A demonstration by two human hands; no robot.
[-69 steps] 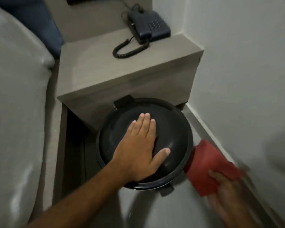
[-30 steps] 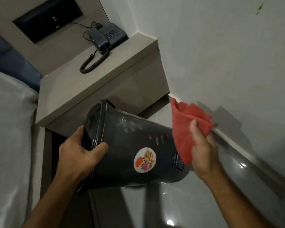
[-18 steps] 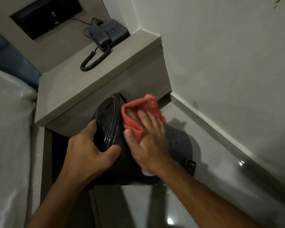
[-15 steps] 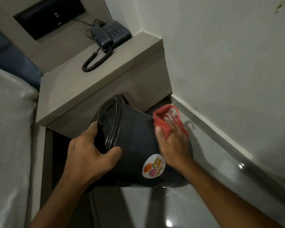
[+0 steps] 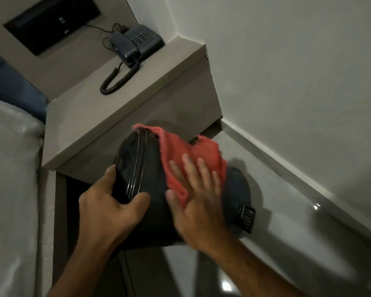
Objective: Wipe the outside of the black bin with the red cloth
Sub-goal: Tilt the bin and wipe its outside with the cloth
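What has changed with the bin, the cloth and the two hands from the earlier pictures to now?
The bin was tipped from upright onto its side. The left hand left the lid top and gripped the rim. The right hand brought the cloth onto the bin's wall, fingers spread flat. The phone and the shelf stayed.

This is looking like a hotel-style bedroom. A grey built-in bedside shelf [image 5: 124,116] is sitting in the corner of plain white walls [image 5: 287,71], carrying a dark corded telephone [image 5: 137,42] at its far end. Behind the shelf, a dark recessed panel [image 5: 51,22] is showing in the grey backing. To the left of the shelf, a pale mattress edge [image 5: 11,168] is lying against a blue headboard [image 5: 11,86]. Below and right of the shelf, glossy grey floor tiles [image 5: 287,232] are catching the light.
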